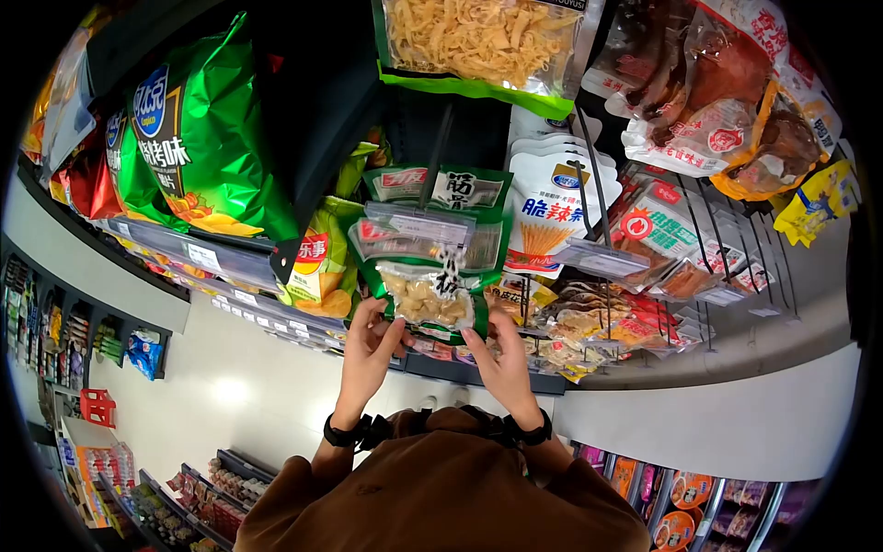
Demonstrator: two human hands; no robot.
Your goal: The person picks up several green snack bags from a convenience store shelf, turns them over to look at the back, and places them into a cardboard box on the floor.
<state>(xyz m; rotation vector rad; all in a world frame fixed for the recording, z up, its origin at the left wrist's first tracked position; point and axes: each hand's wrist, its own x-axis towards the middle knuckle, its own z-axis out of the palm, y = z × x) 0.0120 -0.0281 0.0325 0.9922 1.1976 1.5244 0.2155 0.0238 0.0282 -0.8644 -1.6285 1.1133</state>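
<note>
A green snack bag (425, 299) with a clear window showing pale pieces is held between my two hands, at the front of a hook display. My left hand (369, 348) grips its lower left corner, thumb on the front and fingers behind. On the lower right corner, my right hand (503, 354) pinches the bag in the same way. Behind and above it hangs a similar green bag (478, 189) on a hook, with a clear price-tag holder (418, 225) in front of its lower part.
Green chip bags (198, 138) stand on the shelf to the left. A bag of pale shredded snack (478, 41) hangs above, and white packs (552, 207) hang on hooks at right. Vacuum-packed meats (708, 87) fill the upper right. A red basket (97, 408) is far left.
</note>
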